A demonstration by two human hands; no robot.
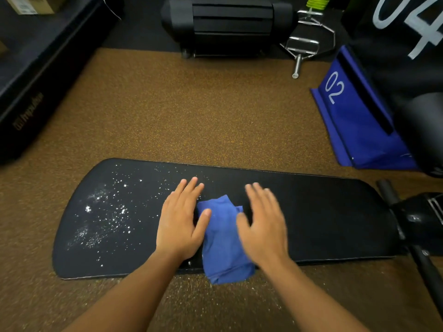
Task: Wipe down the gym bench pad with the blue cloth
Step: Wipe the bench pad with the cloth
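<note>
A long black bench pad lies across the brown floor, its left half speckled with white powder. A folded blue cloth lies on the pad's middle and hangs over its near edge. My left hand lies flat with straight fingers on the pad at the cloth's left edge, its thumb touching the cloth. My right hand is spread flat over the cloth's right side and looks blurred.
The bench's black frame and roller adjoin the pad on the right. A blue wedge marked 02 stands at the right rear. A black weight block and a metal bar handle sit behind, with a black box on the left.
</note>
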